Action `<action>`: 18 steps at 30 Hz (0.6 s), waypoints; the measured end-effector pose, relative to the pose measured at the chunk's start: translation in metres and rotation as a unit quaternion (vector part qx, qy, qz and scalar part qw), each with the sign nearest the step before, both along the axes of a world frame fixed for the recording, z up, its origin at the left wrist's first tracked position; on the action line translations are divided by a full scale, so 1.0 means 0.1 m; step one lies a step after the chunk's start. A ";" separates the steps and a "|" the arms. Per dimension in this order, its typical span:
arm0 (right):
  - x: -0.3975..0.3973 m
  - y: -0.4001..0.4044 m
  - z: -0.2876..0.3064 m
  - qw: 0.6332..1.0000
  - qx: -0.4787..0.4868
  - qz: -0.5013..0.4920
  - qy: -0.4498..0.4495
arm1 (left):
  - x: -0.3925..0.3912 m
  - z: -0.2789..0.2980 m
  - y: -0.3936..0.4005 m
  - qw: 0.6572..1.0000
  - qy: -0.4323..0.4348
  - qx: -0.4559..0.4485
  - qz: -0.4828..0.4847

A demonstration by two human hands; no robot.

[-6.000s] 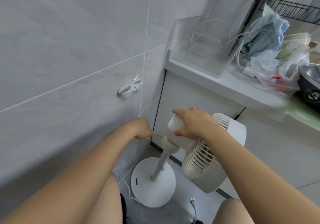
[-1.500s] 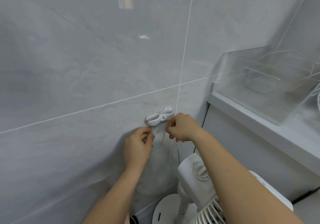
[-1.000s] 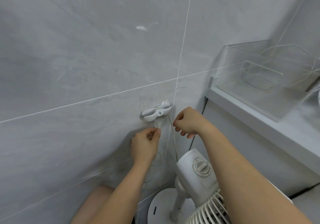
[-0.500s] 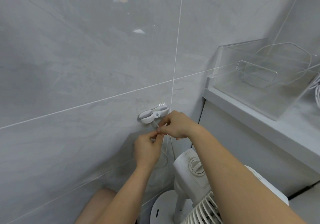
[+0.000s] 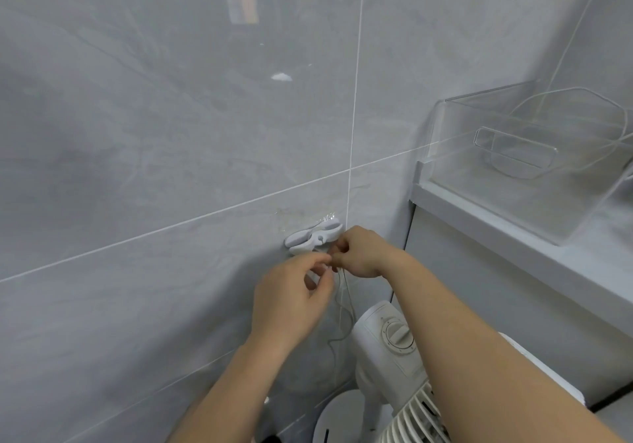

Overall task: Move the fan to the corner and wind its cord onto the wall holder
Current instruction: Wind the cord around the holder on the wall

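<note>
A white wall holder [image 5: 313, 237] is stuck on the grey tiled wall. Right beside its right end, my right hand [image 5: 359, 252] pinches the thin white cord [image 5: 344, 305]. My left hand [image 5: 291, 300] is just below the holder with its fingers curled on the cord. Loops of cord hang down along the wall below both hands. The white fan [image 5: 390, 350] stands in the corner under my right forearm, its dial facing up and its grille at the bottom edge. Its round base [image 5: 337, 420] rests on the floor.
A white counter [image 5: 513, 237] juts out at the right, level with the holder. A clear plastic box [image 5: 534, 154] sits on it against the wall. The white cabinet front [image 5: 479, 305] stands close behind the fan.
Six seconds ago both hands were low at the fan. Since then they rose to the holder. In the last second the right hand moved from beside the holder to its right end.
</note>
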State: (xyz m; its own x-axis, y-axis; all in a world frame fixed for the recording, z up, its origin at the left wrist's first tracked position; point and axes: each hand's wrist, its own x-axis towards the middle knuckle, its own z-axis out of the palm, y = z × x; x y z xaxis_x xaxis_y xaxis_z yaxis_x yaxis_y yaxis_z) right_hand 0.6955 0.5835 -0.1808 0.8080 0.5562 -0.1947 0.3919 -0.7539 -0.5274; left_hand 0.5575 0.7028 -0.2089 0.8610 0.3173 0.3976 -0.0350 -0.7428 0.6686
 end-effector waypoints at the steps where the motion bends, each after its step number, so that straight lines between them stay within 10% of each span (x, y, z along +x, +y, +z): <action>1: 0.00 -0.01 0.00 1.000 0.006 -0.001 0.015 | -0.03 0.06 0.01 0.999 -0.032 0.009 -0.010; 9: 0.05 -0.08 0.11 0.985 0.007 -0.002 0.172 | 0.11 0.32 0.14 0.984 -0.069 0.164 -0.025; 18: 0.14 -0.13 0.08 0.995 -0.024 -0.046 0.090 | 0.01 0.13 0.04 0.967 -0.089 0.239 -0.024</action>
